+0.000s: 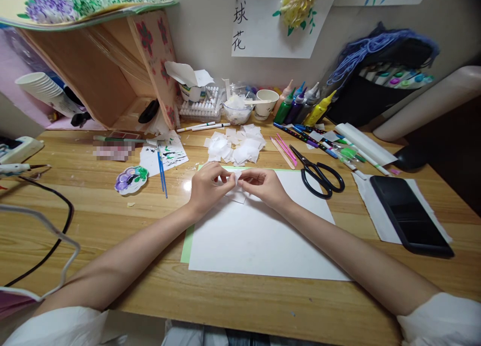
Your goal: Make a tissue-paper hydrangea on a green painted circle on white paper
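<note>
I note from my remote post that the left hand (209, 188) and right hand (266, 186), fingers narrowed, pinch a white paper piece (237, 178) above the white sheet (259, 245), near black-handled scissors (310, 182).

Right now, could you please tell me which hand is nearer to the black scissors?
Right: the right hand is left of the scissors, not touching them; the left hand is farther left, beyond the right.

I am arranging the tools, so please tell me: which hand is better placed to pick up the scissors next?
Probably the right hand: the scissors lie on its side, while the left hand is farther across. Both hands hold a small white piece.
</note>
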`<state>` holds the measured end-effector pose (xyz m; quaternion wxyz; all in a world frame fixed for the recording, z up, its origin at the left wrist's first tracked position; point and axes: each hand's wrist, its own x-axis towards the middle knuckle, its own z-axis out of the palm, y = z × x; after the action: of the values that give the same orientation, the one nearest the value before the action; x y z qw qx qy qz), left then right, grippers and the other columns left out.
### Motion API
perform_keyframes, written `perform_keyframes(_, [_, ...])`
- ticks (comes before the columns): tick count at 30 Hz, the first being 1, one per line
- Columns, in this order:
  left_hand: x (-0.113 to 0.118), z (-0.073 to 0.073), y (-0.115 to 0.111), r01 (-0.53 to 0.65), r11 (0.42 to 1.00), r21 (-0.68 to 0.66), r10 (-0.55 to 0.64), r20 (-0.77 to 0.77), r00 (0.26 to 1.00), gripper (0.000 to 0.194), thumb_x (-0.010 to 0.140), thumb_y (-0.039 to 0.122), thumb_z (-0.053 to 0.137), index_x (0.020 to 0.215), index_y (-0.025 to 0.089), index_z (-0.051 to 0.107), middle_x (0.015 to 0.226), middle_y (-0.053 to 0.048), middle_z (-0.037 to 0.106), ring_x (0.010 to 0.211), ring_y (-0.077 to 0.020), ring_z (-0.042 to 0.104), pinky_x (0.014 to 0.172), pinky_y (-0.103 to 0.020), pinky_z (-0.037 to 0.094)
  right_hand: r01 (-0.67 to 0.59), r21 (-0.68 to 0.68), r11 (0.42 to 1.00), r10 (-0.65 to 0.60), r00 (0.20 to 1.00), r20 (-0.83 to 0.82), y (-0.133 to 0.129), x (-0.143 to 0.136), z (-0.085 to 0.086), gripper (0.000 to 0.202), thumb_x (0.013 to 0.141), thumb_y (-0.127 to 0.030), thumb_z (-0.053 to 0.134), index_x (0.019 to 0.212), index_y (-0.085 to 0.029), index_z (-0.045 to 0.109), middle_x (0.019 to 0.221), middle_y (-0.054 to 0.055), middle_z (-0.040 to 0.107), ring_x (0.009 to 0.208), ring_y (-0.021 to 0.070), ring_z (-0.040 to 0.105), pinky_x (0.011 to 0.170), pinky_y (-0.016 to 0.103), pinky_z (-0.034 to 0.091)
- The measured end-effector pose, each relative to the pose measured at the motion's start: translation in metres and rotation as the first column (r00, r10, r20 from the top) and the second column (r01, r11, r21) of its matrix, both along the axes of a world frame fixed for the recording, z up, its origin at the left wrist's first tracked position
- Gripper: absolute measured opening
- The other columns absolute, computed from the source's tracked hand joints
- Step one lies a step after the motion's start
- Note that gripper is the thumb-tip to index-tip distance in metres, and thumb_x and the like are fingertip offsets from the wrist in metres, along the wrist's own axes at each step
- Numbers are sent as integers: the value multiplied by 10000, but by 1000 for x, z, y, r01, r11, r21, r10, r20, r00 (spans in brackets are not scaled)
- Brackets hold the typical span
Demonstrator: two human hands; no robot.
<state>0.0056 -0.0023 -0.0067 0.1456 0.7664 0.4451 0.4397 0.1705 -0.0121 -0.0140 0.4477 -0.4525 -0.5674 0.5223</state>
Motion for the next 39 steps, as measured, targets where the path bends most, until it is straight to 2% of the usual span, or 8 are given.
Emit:
perform_keyframes(16, [-1,0,0,-1,1000,-22,0,-6,1000,178,763,238,610,594,181,595,558,17,531,559,-109,453,552,-245,353,3,5,1000,-3,1000,13,0,-1,3,181,672,-304,681,771,-153,696,774,52,696,692,158,614,635,277,472])
perform_keyframes(21, [-1,0,-1,16,1000,1,-16,-21,1000,160,775,250,611,630,181,614,592,7,557,586,-115,476,560,-246,365,48,-3,999,-48,999,-3,0,-2,2,206,655,-342,704,721,-149,677,706,39,672,643,147,598,590,266,465])
perform_keyframes(23, [-1,0,-2,21,1000,2,-21,-27,999,105,785,247,606,706,185,640,646,-2,590,619,-118,501,587,-247,384,79,-7,997,-79,997,-15,1,-2,0,215,648,-342,715,722,-147,664,706,37,661,637,140,592,581,259,461])
perform_keyframes(28, [1,2,-4,76,996,-43,-77,-37,996,90,812,258,584,817,187,638,753,-18,652,685,-124,559,599,-236,413,139,-12,990,-140,987,-82,3,0,-6,303,654,-288,722,903,-157,607,717,15,652,653,128,606,609,246,473])
perform_keyframes(32, [2,1,-4,130,988,-84,-134,-42,990,126,806,295,597,840,186,650,794,-32,684,712,-136,587,633,-249,444,135,61,989,-132,990,-43,-1,0,-3,288,696,-268,687,945,-177,574,746,16,655,699,141,628,631,254,488])
perform_keyframes(36, [1,1,-3,121,986,-114,-125,-34,992,119,819,276,569,812,187,647,776,-39,679,727,-150,598,654,-266,456,142,184,973,-157,985,70,-7,-3,2,248,735,-253,651,960,-198,564,790,24,664,761,159,644,647,260,487])
perform_keyframes(39, [0,0,-3,101,989,-112,-105,-35,994,116,820,259,558,774,182,631,746,-37,662,714,-148,590,648,-266,454,134,208,969,-155,984,88,-8,-4,2,262,753,-256,639,991,-208,541,760,15,667,760,162,647,647,264,486])
